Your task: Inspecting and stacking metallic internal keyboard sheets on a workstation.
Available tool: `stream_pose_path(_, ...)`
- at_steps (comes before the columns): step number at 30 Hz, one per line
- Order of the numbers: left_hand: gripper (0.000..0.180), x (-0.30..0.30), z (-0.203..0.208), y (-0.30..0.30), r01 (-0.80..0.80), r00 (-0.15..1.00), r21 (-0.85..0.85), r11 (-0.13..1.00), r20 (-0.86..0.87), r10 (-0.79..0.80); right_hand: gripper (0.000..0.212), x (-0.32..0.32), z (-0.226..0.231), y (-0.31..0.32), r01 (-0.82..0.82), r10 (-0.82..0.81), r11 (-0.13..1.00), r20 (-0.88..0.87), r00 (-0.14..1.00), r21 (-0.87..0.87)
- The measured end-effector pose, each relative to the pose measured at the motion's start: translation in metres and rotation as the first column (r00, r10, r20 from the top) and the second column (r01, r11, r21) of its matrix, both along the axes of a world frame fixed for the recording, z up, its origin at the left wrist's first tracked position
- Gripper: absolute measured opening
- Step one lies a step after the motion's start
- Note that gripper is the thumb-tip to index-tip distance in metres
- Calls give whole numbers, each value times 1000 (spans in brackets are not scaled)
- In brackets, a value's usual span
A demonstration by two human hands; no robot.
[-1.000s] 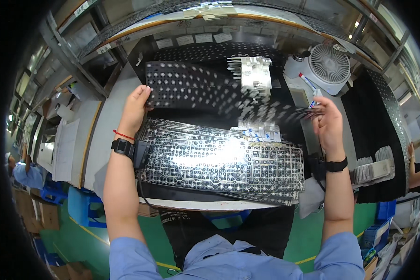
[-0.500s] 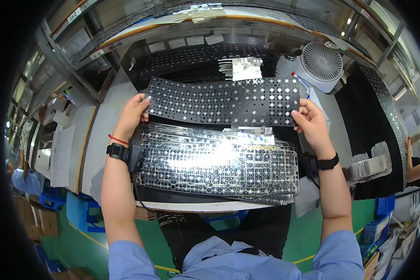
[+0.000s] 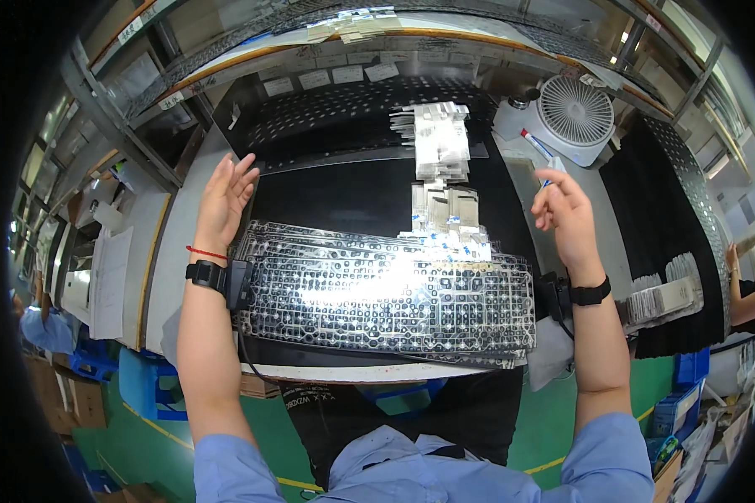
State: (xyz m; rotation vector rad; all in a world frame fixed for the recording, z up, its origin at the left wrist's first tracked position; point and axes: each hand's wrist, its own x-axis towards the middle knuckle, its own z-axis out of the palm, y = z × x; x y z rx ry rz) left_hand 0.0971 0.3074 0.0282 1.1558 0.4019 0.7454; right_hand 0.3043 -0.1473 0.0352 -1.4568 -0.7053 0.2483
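Note:
My left hand (image 3: 226, 199) is raised over the left side of the bench, its fingers stretched out and holding nothing. On the other side my right hand (image 3: 564, 208) hovers by the bench's right part, fingers loosely bent and apart, also empty. Between and below them lies a pile of clear, shiny keyboard circuit sheets (image 3: 377, 293) with printed tracks and rows of dark dots. Silvery flat tails (image 3: 446, 210) stick out from its far edge. Farther back rests a stack of black sheets (image 3: 327, 126) with pale dots, partly overlapped by more silvery tails (image 3: 440, 138).
A white fan (image 3: 576, 113) stands at the back right, with a red-capped marker (image 3: 535, 142) beside it. More black sheets (image 3: 646, 201) with pale tails (image 3: 667, 293) lie on the right. A shelf (image 3: 377, 46) spans the back. Other people are at both sides.
Both hands have let go of the black dotted sheet, which no longer hangs between them above the bench. The fingers have spread, and silvery tails behind the clear pile are now uncovered.

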Motion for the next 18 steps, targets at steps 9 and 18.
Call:
stream_pose_path(9, 43, -10, -14, 25, 169, 978, 118, 979, -145, -151, 86, -10, -2, -3, -260, 545, 685, 242, 803, -681)
stream_pose_path(18, 42, -10, -13, 21, 256, 950, 119, 959, -215, -226, 32, -4, -10, 2, -218, 359, 745, 104, 928, -630)
